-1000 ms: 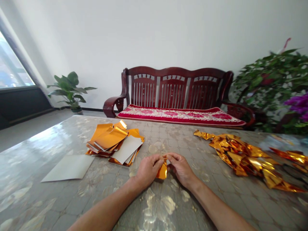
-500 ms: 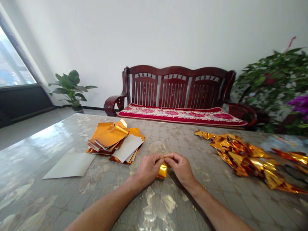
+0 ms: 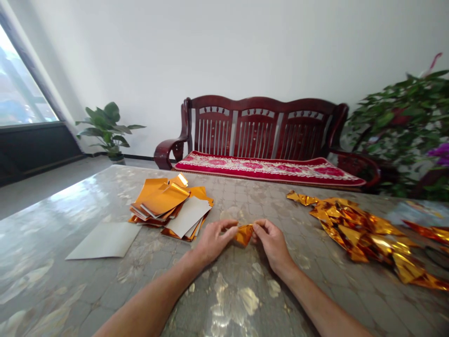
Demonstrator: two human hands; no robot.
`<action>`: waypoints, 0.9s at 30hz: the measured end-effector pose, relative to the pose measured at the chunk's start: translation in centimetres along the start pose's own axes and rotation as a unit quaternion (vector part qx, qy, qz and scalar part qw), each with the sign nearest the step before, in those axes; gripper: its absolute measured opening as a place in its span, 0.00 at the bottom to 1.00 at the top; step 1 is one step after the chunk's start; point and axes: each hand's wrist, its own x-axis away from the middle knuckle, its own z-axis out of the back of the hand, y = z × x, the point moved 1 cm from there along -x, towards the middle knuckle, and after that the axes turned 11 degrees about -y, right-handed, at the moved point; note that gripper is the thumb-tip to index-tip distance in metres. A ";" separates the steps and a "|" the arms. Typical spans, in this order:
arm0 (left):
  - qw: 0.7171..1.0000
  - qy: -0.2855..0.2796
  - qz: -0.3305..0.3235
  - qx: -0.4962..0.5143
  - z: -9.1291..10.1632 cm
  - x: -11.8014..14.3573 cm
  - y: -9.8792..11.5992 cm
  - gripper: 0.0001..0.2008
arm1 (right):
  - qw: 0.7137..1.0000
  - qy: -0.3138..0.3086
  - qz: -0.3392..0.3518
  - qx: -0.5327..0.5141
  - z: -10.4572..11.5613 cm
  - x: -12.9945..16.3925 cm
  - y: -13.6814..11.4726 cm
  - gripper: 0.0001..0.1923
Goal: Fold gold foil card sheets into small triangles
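Note:
Between my two hands is a small folded piece of gold foil paper (image 3: 243, 235), held low over the table. My right hand (image 3: 272, 243) pinches its right corner between thumb and fingertips. My left hand (image 3: 214, 239) is at the left side of the piece, with thumb and index finger curled at its edge; the exact grip there is partly hidden. To the left of my hands lies a loose stack of gold foil paper sheets (image 3: 161, 201), some with the pale back showing. A heap of folded gold foil pieces (image 3: 354, 224) lies to the right.
One sheet lies pale side up (image 3: 103, 241) on the patterned table (image 3: 140, 290) at left. Clear plastic (image 3: 417, 213) and a dark looped object (image 3: 437, 256) are at the right edge. A wooden bench (image 3: 259, 126) and potted plants (image 3: 108, 128) stand beyond the table.
My hands have moved slightly apart, the right one shifting right. The gold piece has turned from upright to slanting, with one corner now toward my right hand. The view has shifted slightly.

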 end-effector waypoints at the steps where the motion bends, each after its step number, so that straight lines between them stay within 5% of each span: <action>1: 1.000 0.004 -0.008 0.007 -0.1 0.1 -0.2 0.14 | 1.000 0.008 0.008 -0.005 0.1 0.0 0.0 0.17; 6: 0.991 0.088 0.013 0.102 -1.3 0.2 -1.6 0.23 | 0.994 0.056 0.097 0.008 0.3 0.0 0.0 0.14; 12: 0.947 0.087 0.016 0.308 -2.7 0.1 -1.4 0.27 | 0.991 0.059 0.122 0.021 0.4 0.4 0.2 0.12; 21: 0.964 0.122 0.007 0.237 -2.3 0.4 -0.8 0.27 | 0.993 0.031 0.118 0.005 -1.0 1.0 -0.1 0.11; 27: 0.966 0.090 -0.020 0.243 -1.9 0.3 -1.0 0.29 | 0.990 0.010 0.115 0.078 -0.8 1.1 -0.5 0.10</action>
